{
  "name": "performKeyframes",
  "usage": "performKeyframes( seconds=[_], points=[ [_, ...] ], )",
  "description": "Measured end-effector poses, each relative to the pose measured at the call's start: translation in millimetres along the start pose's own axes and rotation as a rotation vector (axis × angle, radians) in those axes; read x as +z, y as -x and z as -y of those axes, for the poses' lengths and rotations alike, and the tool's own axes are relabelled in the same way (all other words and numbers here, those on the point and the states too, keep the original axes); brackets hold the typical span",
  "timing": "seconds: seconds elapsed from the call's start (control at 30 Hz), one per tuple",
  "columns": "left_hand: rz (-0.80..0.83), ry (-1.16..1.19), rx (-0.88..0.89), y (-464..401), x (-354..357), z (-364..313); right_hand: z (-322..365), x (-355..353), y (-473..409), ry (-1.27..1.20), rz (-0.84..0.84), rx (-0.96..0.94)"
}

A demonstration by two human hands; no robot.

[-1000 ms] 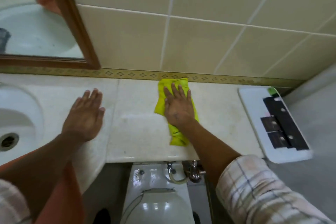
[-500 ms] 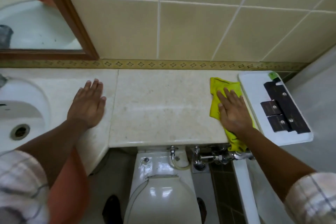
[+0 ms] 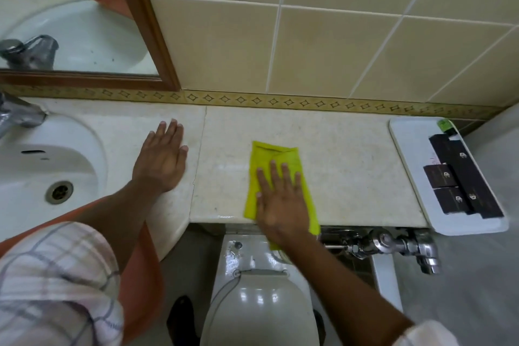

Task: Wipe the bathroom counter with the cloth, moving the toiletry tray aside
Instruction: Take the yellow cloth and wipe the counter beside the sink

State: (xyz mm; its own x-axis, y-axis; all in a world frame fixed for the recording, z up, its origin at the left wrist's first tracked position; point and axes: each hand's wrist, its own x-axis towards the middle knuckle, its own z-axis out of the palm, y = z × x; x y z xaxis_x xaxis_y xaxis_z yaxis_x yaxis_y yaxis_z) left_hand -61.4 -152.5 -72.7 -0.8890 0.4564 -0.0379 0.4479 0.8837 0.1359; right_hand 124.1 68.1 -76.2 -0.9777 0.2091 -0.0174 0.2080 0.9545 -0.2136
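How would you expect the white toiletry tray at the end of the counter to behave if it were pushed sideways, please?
The toiletry tray looks rigid and flat, so it would probably slide as one piece on the smooth counter. Its near corner overhangs the counter edge, so pressing there might tip it. The dark boxes lie loose and may shift.

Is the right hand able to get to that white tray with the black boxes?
Probably yes. The right hand presses the yellow cloth, and only bare counter lies between it and the tray.

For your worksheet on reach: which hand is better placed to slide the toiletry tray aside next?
Right. The right hand on the yellow cloth lies nearer the tray; the left hand rests flat by the sink.
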Motion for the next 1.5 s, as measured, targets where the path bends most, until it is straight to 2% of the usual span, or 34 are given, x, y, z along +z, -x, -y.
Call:
performKeyframes(
  seconds=[0.13,0.47,0.73,0.8,0.97,1.03,1.1,1.17,1.23,1.3,1.4,1.5],
  points=[
    [-0.010,0.011,-0.004,0.8,-0.1,-0.4,54.3,8.9,-24.9,-0.034,0.035,-0.039],
    [-0.026,0.029,-0.015,-2.0,1.4,2.7,72.2,11.4,-157.8,-0.015,0.037,-0.010],
    [-0.021,0.011,-0.018,-1.9,2.1,13.7,67.6,8.2,-68.4,-0.049,0.058,-0.093],
    [-0.011,0.011,0.010,-0.8,5.3,8.5,37.7,3.7,-45.4,-0.029,0.065,-0.075],
    [-0.040,0.022,0.019,-4.2,8.8,9.6,-46.2,-17.4,-24.9,-0.029,0.040,0.057],
    [-0.032,-0.001,-0.017,-4.3,6.3,6.1,-59.2,-26.3,-19.4,-0.148,0.039,0.072],
    [-0.074,-0.029,-0.074,-6.0,-2.4,-11.5,-65.4,-36.5,-4.7,-0.351,-0.052,0.233],
    [-0.108,0.082,-0.038,-14.4,-13.4,-51.1,-70.1,-47.7,13.0,-0.384,-0.151,0.413],
    [-0.010,0.334,0.091,-25.5,-19.9,-109.9,-74.4,-52.5,26.1,-0.385,-0.085,0.546],
    [0.226,0.477,0.167,-35.9,-23.7,-170.6,-75.2,-54.3,27.1,-0.498,0.015,0.645],
    [0.433,0.263,0.211,-48.0,-27.8,-230.0,-71.0,-56.4,22.1,-0.601,0.111,0.661],
    [0.581,0.235,0.185,-52.0,-40.2,-231.4,-57.2,-67.6,17.2,-0.577,0.111,0.604]
  ],
)
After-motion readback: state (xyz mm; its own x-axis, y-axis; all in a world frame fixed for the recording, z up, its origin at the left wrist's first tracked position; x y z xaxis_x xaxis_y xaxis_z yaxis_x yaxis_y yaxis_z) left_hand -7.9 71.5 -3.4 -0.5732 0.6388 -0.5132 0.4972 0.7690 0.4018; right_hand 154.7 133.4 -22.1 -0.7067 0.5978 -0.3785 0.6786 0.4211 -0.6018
